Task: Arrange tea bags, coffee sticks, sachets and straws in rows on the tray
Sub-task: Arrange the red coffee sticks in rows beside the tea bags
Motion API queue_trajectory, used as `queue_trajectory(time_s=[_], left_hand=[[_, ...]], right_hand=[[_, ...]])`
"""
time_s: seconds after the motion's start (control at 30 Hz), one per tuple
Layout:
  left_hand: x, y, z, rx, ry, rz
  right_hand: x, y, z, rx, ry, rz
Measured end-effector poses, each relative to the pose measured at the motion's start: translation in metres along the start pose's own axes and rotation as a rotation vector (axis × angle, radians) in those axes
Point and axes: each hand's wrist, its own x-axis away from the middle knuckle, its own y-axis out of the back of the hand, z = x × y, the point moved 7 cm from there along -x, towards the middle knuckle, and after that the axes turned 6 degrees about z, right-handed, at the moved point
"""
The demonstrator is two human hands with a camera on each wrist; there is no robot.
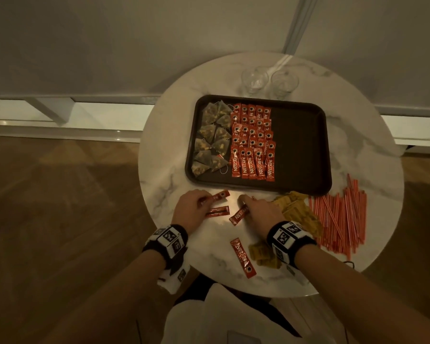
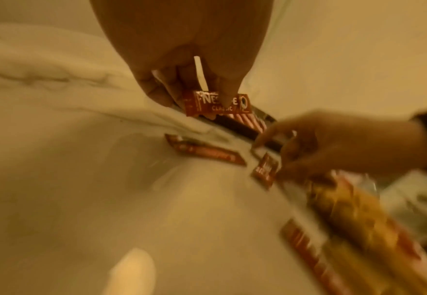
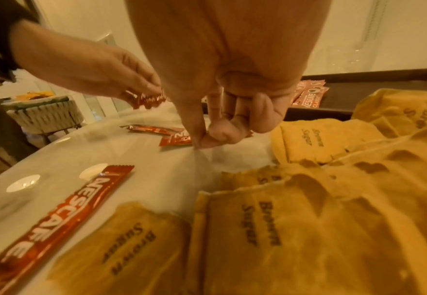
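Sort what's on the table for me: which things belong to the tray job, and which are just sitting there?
Part of the job:
- tray
- tea bags on it
- coffee sticks in rows
- loose coffee sticks on the table
- one in the left hand
- one under the right hand
- brown sugar sachets
- straws

Just lying about:
- two glasses behind the tray

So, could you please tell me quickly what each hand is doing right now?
Left hand: pinches a coffee stick.
Right hand: pinches another coffee stick.
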Motion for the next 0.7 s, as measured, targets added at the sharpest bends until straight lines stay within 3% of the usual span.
queue_trajectory(time_s=[0.1,0.23,0.37,0.5,0.7], left_hand=[[0.01,0.007,0.003,0.329,0.1,-0.064],[0.014,0.0,0.0,0.553,0.188,0.007],[0.016,-0.005,-0.02,0.516,0.104,0.101],[0.018,-0.021,-0.04,0.392,-0.005,0.327],[0.015,-0.025,-0.053,0.419,-0.004,0.37]], right_hand=[[-0.004,0.0,0.003,0.056,-0.002,0.051],[-0.005,0.008,0.006,0.071,0.007,0.119],[0.001,0.028,0.014,0.073,0.04,0.123],[0.015,0.05,0.021,-0.005,0.1,0.075],[0.023,0.059,0.007,-0.149,0.14,0.111]])
